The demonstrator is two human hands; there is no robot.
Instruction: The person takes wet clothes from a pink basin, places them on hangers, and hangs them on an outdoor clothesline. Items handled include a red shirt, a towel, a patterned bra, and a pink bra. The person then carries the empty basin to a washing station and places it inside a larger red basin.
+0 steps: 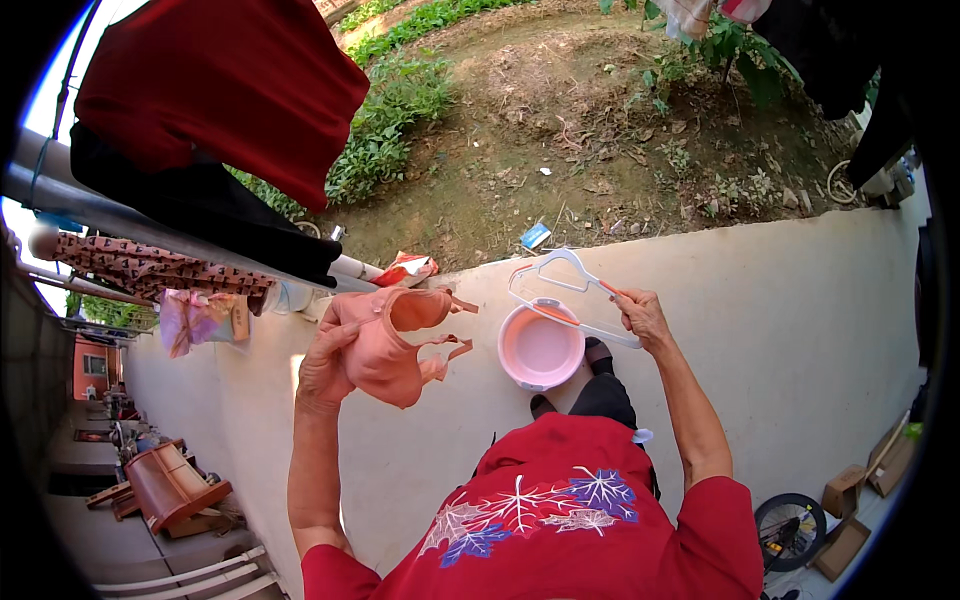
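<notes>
The red cloth shirt with a printed maple-leaf pattern lies nearest, filling the view at six o'clock, a bare forearm reaching up from each sleeve. The left forearm rises almost straight; its hand, toward eight o'clock, has the fingers gripping the side of a peach-pink padded cloth bra, whose straps dangle toward three o'clock. The right forearm slants inward toward eleven; its hand, at three o'clock, has the fingers closed around one end of a white-and-orange plastic clothes hanger. Bra and hanger are well apart.

The hanger crosses in front of the round pink plastic basin, which sits on the pale concrete floor at four o'clock, the dark-covered feet just beside it. A large dark-red hanging garment blocks the view at ten o'clock. A brown wooden cabinet stands at eight, a black bicycle wheel at four.
</notes>
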